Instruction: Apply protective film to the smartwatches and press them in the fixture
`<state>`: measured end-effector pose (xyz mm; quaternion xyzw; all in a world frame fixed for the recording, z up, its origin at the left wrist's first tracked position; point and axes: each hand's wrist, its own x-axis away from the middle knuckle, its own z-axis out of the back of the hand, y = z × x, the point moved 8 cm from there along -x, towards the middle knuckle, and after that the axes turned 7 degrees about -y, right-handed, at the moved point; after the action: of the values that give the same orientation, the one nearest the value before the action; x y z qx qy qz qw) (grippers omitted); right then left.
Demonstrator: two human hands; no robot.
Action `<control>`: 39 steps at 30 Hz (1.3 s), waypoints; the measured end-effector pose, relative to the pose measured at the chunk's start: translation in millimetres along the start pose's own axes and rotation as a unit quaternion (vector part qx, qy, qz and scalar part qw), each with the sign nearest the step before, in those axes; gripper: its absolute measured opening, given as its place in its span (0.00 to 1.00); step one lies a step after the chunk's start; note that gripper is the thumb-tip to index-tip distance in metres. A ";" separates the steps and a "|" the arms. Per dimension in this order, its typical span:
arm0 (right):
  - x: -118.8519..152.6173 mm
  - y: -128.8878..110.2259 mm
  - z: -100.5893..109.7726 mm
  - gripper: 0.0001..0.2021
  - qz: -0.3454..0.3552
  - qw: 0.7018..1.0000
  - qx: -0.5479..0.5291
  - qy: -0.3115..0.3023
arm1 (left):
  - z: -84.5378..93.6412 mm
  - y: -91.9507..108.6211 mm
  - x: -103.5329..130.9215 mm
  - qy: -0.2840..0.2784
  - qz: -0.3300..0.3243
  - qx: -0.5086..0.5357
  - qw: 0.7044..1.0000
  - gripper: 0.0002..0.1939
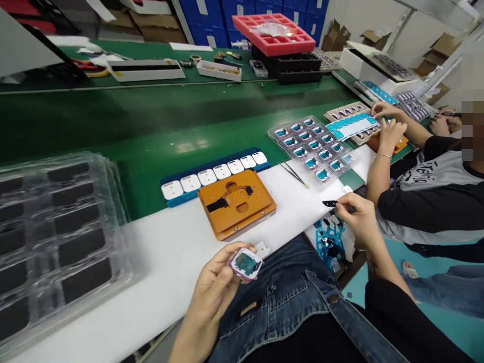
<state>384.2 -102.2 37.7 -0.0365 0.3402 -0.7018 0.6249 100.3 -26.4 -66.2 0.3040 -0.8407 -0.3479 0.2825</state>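
Observation:
My left hand (214,282) grips a small square watch-like casing (246,264) with rounded corners, a white and purple rim and a teal inside. A white tab (261,249) shows just behind it. In my right hand (357,214), thumb and fingers pinch a small flat black piece (329,203), held over the table's front edge. Between and beyond my hands lies an orange fixture block (242,201) with a recess and black pads. Behind that block, a blue strip carries a row of white rounded-square stickers (207,177). Dark tweezers (293,173) lie on the white surface.
A clear tray (312,146) of teal casings is at right centre, and stacked clear trays (124,252) with black pads stand left. Scrap blue film (330,239) hangs below the edge. A co-worker's hands (393,131) work at right. A red foam tray (274,33) sits behind.

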 end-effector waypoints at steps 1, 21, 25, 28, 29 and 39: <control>6.2 11.9 -6.2 0.07 -0.022 0.997 0.023 -0.072 | 1.8 1.8 -0.7 0.007 -0.009 0.003 1.000 0.26; 7.4 -160.1 -78.1 0.07 0.428 0.882 -0.082 -0.179 | -21.5 -1.9 0.6 -0.071 -0.039 0.083 0.993 0.24; -40.5 -173.0 -68.6 0.08 0.444 0.870 -0.151 -0.154 | 2.6 20.1 15.6 -0.008 -0.141 0.028 0.990 0.28; -101.8 -157.6 -87.1 0.08 0.392 0.896 -0.122 -0.171 | 27.3 28.8 29.8 0.067 -0.184 -0.043 0.980 0.25; -123.0 -151.8 -102.6 0.08 0.377 0.901 -0.091 -0.194 | 33.9 29.3 33.5 0.087 -0.185 -0.067 0.977 0.23; -229.9 -107.5 -204.0 0.15 0.281 0.927 0.070 -0.237 | 51.3 22.9 42.2 0.147 -0.155 -0.130 0.968 0.22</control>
<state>245.2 191.9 23.7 -0.0609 0.1284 -0.4902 0.8600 30.2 -22.0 -68.4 0.4391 -0.6803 -0.4450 0.3825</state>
